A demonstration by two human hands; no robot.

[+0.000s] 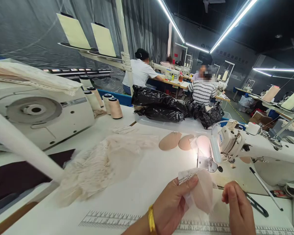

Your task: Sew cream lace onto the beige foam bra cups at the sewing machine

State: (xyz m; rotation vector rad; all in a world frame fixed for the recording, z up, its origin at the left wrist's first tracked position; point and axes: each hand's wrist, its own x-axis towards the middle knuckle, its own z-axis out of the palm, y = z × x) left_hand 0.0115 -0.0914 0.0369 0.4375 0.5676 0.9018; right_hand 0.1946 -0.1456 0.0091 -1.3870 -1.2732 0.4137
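Note:
My left hand (172,202), with a yellow band at its wrist, pinches a sheer, pale fabric piece (188,174) with a lace edge between thumb and fingers. A beige oval pad (203,195) shows behind or under the sheer cloth. Just right of it, my right hand (238,207) is closed, fingers curled; a faint strand or cloth edge runs toward its fingertips, but I cannot make out what they hold. Directly beyond both hands is the lit needle area of a white sewing machine (231,142). More beige oval pads (170,141) lie left of the needle.
Gathered cream lace (95,166) covers the table's left part. Thread cones (115,108) and a second machine (39,111) stand at left. Black plastic bags (161,104) lie at the back. A black thread cutter (258,205) rests at right. Co-workers (142,71) sit beyond.

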